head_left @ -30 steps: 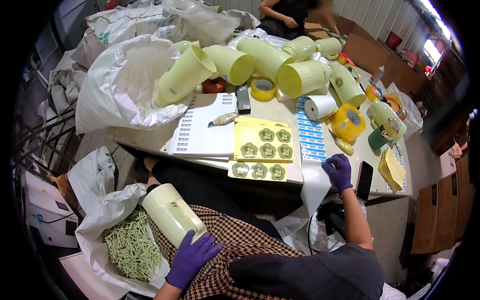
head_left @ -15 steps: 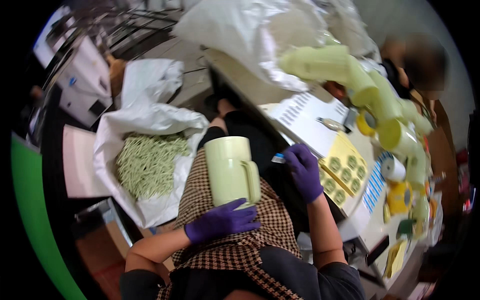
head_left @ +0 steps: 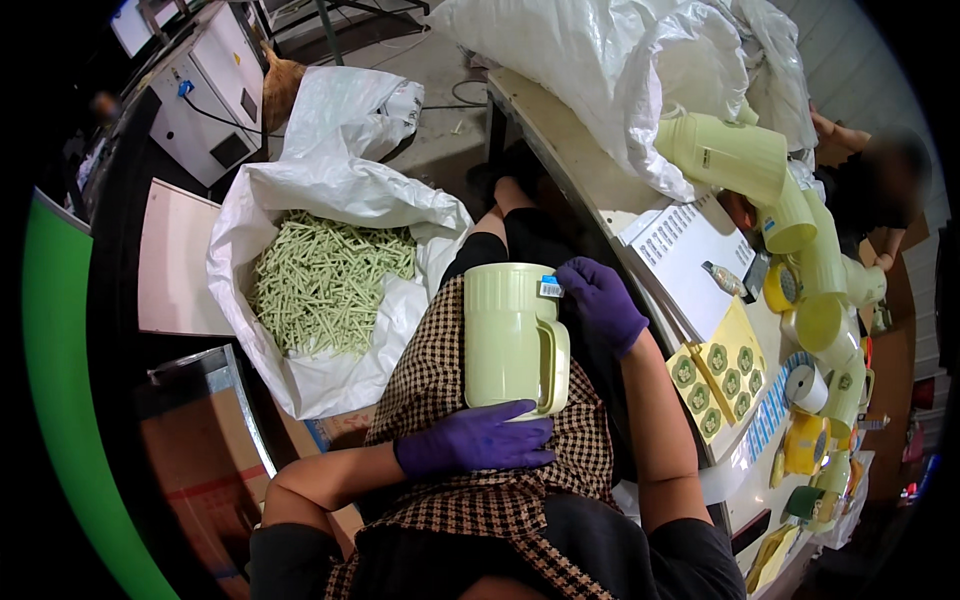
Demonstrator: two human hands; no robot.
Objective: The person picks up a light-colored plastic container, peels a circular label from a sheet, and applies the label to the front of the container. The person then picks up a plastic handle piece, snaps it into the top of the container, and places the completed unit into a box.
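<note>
A pale green plastic jug with a side handle lies on my lap over a checked apron, its rim end pointing away from me. My left hand, in a purple glove, is wrapped around the jug's near end, below the handle. At the rim end, my right hand, gloved alike, pinches the edge of a small blue and white barcode sticker. The sticker lies against the jug's side, just above the handle. Whether it is fully stuck down, I cannot tell.
Left of me an open white sack holds thin pale green sticks. On the right, a table bears label sheets, yellow sticker sheets, tape rolls and several green jugs. Another person is beyond it.
My right hand has moved left with the barcode sticker, from beside the jug onto its rim end. The whole view has shifted, and my left hand still holds the jug.
</note>
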